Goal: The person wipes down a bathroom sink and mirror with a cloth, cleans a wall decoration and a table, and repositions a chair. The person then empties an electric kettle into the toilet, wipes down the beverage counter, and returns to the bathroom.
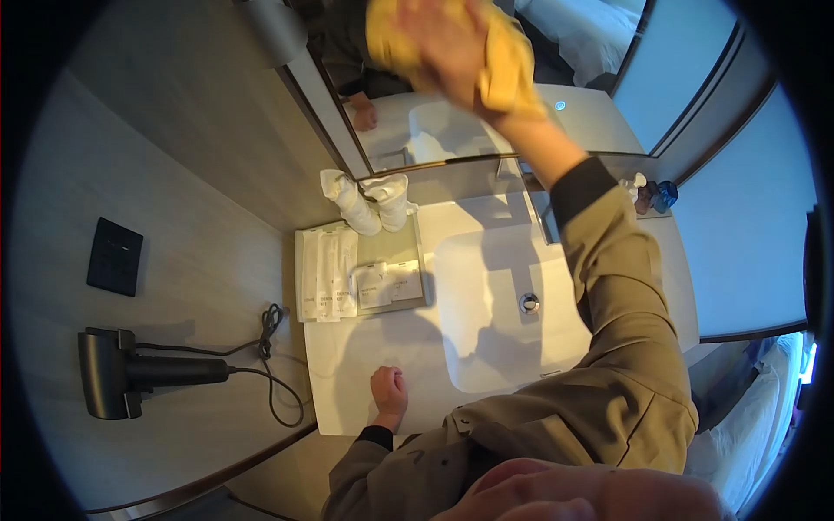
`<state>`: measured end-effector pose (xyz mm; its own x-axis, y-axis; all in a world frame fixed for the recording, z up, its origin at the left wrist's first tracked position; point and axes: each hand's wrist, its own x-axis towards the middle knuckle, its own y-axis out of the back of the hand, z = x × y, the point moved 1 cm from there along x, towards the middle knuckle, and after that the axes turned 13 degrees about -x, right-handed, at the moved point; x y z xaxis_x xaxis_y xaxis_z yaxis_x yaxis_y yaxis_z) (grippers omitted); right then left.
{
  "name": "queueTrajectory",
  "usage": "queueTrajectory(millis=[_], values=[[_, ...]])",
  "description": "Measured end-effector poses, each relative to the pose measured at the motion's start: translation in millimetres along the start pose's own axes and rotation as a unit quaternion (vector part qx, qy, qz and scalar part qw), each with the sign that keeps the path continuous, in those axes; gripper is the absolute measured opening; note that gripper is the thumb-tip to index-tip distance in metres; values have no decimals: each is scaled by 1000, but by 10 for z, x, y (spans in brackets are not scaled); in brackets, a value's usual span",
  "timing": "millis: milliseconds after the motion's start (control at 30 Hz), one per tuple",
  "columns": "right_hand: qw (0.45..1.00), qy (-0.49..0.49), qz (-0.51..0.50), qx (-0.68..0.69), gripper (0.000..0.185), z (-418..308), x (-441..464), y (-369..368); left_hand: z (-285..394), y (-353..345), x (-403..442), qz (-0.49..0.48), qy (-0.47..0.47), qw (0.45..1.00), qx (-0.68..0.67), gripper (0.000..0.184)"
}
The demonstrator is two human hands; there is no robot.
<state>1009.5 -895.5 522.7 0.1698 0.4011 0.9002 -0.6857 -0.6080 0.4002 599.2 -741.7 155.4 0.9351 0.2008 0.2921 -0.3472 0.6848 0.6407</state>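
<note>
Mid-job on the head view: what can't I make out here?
All in the head view:
Right hand: fingers smeared by motion blur.
Yellow cloth: top cut off by upper edge.
Sink basin: right side hidden behind the sleeve.
Packets: fine print too small.
Left hand: palm hidden by curled fingers.

"DENTAL KIT" reads on two slim white sachets [327,269] in the tray [422,260], print on the square packets [373,286] beside them too small to read, glowing round icon [560,105] on mirror [573,126] unclear.
</note>
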Motion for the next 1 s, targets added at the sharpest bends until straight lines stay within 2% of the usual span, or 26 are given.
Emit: queueTrajectory(millis=[33, 100, 133, 167, 200, 300, 500, 533, 567, 600, 633, 700, 733, 767, 833, 867, 900, 967, 1000], values=[[999, -36, 12, 0, 50, -49, 25, 86, -4, -11, 5, -2, 1, 1000, 5, 7], [987, 22, 153, -49, 43, -133, -43, -48, 30, -5, -6, -7, 3, 1000, 0, 7], [966, 140, 171, -132, 39, -176, -265, -87, 24, 6, 27, -8, 0, 1000, -5, 7], [955, 258, 70, -127, 41, -193, -652, -140, 23, -1, 21, -13, -5, 1000, -6, 7], [955, 254, 67, -135, 41, -93, -747, -167, 14, 9, -21, -4, -9, 1000, -3, 7], [970, 171, 13, -172, 44, 39, -1269, 299, 17, -21, 17, 1, -30, 1000, -6, 7], [966, -31, -77, -245, 55, 1327, -2005, 823, -8, -102, 23, 3, -23, 1000, 20, 4], [954, -169, 65, -240, 56, 1473, -1728, 816, -5, -109, 0, 9, -17, 999, 27, 3], [903, -297, 210, -227, 57, 1572, -1272, 770, -15, -110, -23, 1, -32, 999, 27, 3], [893, -299, 290, -174, 58, 1621, -903, 865, -44, -110, -20, -6, -33, 999, 35, 3], [883, -257, 302, -250, 48, 1662, -553, 900, -72, -121, -1, -8, -33, 999, 43, 3], [958, -132, 188, -171, 56, 1314, -79, 1082, -79, -121, 25, -4, -45, 998, 42, 3], [957, -51, 209, -195, 55, 1183, -111, 1023, -70, -139, 6, -6, -43, 998, 38, 3], [958, 4, 192, -212, 63, 1152, -274, 927, -54, -194, -12, -7, -49, 998, 39, 3], [968, 33, 174, -180, 64, 1583, -765, 736, -148, -154, -24, -29, 33, 996, 73, 2], [979, -99, 34, -176, 67, 1593, -799, 1372, -610, -190, -134, -91, 49, 992, 70, 2], [944, -162, 138, -254, 60, 2028, -1065, 1312, -572, -188, -109, -87, 50, 992, 72, 2], [864, -257, 306, -305, 48, 3091, -1456, 1395, -349, -155, -71, -92, 54, 988, 112, 2], [813, -269, 357, -373, 50, 3220, -1440, 1687, -296, -202, -34, -86, 61, 988, 111, 2]])
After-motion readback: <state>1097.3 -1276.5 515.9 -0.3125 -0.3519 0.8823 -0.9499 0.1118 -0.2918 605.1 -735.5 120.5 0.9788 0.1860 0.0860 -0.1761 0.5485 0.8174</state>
